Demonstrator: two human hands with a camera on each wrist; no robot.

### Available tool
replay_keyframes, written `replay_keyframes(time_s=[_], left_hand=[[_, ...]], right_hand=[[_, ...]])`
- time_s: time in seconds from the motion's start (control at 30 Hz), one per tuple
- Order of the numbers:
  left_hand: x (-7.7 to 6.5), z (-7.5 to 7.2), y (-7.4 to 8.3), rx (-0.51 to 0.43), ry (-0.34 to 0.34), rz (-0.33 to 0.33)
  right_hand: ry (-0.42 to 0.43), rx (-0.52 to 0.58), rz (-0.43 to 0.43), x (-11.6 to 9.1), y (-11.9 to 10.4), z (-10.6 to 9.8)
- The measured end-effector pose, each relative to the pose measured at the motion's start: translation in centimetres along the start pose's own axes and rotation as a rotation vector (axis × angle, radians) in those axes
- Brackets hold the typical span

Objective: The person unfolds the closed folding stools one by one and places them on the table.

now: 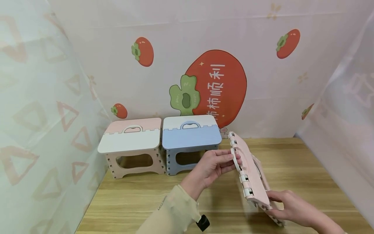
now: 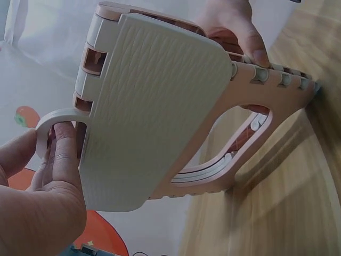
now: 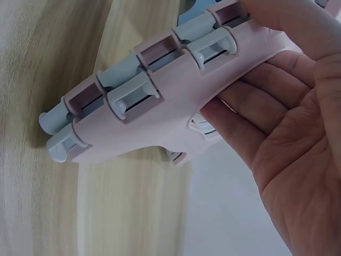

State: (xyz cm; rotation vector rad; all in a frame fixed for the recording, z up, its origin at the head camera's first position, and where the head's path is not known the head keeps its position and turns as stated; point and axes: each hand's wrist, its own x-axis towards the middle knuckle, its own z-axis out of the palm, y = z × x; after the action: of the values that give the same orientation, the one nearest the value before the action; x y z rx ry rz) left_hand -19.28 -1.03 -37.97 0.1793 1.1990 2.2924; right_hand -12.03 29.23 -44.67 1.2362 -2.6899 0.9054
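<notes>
A partly folded pink and white folding stool (image 1: 252, 175) is held tilted over the right part of the table. My left hand (image 1: 214, 164) grips its white carry handle (image 2: 58, 115), fingers through the loop and thumb outside. My right hand (image 1: 292, 208) holds the stool near its lower front edge. In the right wrist view, that hand's thumb lies over the pink hinged legs (image 3: 170, 80), with the fingers curled underneath. The left wrist view shows the white textured half of the seat (image 2: 160, 101) folded down and a pink leg panel (image 2: 256, 88) angled away from it.
Left of the hands, a pink and white stool (image 1: 131, 141) and a blue and white stool (image 1: 191, 138) stand unfolded side by side against the back wall. They sit on a wood-grain table (image 1: 137, 201). Printed sheets (image 1: 117, 65) enclose the back and both sides.
</notes>
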Motion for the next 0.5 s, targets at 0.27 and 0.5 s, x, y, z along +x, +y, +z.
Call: replay_keyframes(time_s=[0.27, 0.5], left_hand=[[0.4, 0.8, 0.9, 0.022, 0.026, 0.037], [0.7, 1.0, 1.3, 0.038, 0.051, 0.054]], right_hand=[[0.017, 0.046, 0.044, 0.6, -0.4, 0.5], [0.025, 0.075, 0.067, 1.2, -0.7, 0.8]])
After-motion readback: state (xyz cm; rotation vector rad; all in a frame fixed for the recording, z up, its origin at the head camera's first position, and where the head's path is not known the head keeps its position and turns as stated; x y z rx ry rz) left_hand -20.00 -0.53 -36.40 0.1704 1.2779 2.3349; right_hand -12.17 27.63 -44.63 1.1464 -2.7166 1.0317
